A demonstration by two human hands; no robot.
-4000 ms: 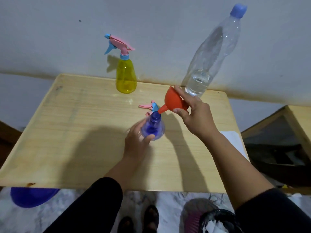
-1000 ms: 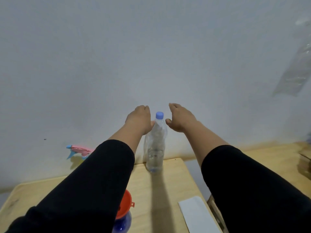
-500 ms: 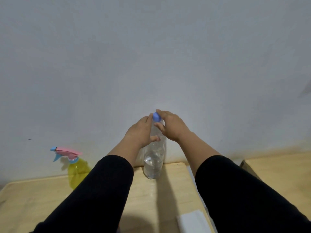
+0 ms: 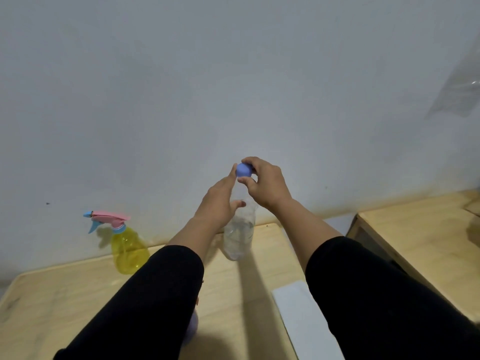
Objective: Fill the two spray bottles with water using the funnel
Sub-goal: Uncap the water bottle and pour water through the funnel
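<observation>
Right hand (image 4: 265,181) fingers pinch blue cap (image 4: 243,170); left hand (image 4: 220,201) fingers wrap water bottle (image 4: 239,235). Risk: tipping toward 12 o'clock wall under twisting force. Possible spill onto tabletop (image 4: 65,294) if squeezed uncapped.

Long black sleeves (image 4: 145,302) pushed up, bare forearms and hands.

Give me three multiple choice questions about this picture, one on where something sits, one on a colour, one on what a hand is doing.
1. Where is the yellow spray bottle relative to the clear water bottle?
A. To its left
B. To its right
C. On top of it

2. What colour is the water bottle's cap?
A. Red
B. Blue
C. Green

3. What is the right hand doing?
A. Resting flat on the table
B. Holding the funnel
C. Gripping the cap

Answers: 1 A, it stands left of the water bottle near the wall. 2 B, the cap shows blue between the fingers. 3 C, its fingers curl round the cap while the left hand steadies the bottle.
</observation>
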